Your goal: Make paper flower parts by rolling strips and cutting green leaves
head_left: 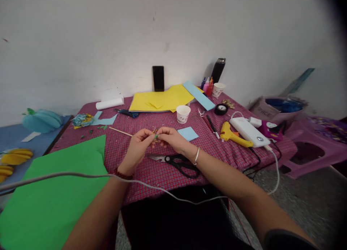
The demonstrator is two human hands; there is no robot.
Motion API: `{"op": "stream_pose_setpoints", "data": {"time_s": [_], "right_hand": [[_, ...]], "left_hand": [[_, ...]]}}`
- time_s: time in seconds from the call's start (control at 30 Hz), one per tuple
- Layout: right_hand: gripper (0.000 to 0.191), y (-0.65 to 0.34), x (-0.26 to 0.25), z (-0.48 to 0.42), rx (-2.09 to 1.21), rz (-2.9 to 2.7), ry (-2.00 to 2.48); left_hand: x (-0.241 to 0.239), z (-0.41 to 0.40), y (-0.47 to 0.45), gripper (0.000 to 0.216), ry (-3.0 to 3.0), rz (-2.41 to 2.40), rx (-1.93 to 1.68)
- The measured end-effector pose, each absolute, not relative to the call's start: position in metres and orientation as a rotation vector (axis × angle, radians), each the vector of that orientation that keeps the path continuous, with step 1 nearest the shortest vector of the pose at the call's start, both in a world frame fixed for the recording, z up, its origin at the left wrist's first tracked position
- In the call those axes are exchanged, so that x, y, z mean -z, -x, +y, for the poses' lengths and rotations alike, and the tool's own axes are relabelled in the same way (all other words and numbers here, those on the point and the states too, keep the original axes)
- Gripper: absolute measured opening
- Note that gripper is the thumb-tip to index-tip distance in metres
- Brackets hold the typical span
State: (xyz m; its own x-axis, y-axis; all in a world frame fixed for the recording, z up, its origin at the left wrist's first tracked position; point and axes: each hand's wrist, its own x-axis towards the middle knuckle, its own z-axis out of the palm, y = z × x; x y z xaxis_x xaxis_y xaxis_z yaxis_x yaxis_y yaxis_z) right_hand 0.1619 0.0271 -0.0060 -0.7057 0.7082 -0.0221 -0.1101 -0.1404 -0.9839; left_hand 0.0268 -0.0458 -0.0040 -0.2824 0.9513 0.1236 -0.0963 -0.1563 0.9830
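My left hand [138, 145] and my right hand [170, 138] meet above the checked tablecloth [162, 170], fingertips pinched together on a small green piece [156, 136]. Its exact shape is too small to make out. A thin wooden stick [120, 131] lies just left of my left hand. Black-handled scissors [176, 161] lie on the cloth directly under my right wrist. A small light blue paper square [188, 133] sits just beyond my right hand.
A large green sheet [54, 195] covers the near left. Yellow sheets [162, 98], a paper cup [183, 113], a yellow glue gun [230, 135], a white power bank [249, 131], tape roll [221, 109] and paint bottles [207, 85] crowd the back and right. A pink stool [311, 148] stands right.
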Motion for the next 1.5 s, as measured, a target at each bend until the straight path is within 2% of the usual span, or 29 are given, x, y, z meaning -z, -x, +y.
{"op": "stream_pose_setpoints", "data": {"time_s": [0.37, 0.53, 0.67, 0.83, 1.0, 1.17, 1.5], "right_hand": [[0.013, -0.162, 0.007, 0.029, -1.958, -1.494, 0.693], [0.013, -0.164, 0.008, 0.032, -2.152, -1.395, 0.632], [0.019, -0.167, 0.009, 0.035, -2.294, -1.373, 0.559], [0.021, -0.168, 0.008, 0.034, -2.323, -1.438, 0.529], [0.022, -0.166, 0.003, 0.024, -2.102, -1.577, 0.57], [0.009, -0.162, 0.004, 0.02, -1.791, -1.702, 0.571], [0.014, -0.159, 0.012, 0.023, -1.547, -1.793, 0.623]], "left_hand": [[0.007, -0.045, -0.026, 0.012, -1.115, 1.239, -1.592], [0.004, -0.045, -0.024, 0.008, -0.905, 1.031, -1.561], [0.005, -0.046, -0.025, 0.015, -1.063, 1.141, -1.579], [0.006, -0.047, -0.027, 0.011, -1.137, 1.1, -1.538], [0.004, -0.046, -0.027, 0.011, -1.071, 1.134, -1.596], [0.006, -0.044, -0.027, 0.012, -0.984, 1.166, -1.675], [0.009, -0.043, -0.028, 0.013, -0.927, 1.117, -1.607]]}}
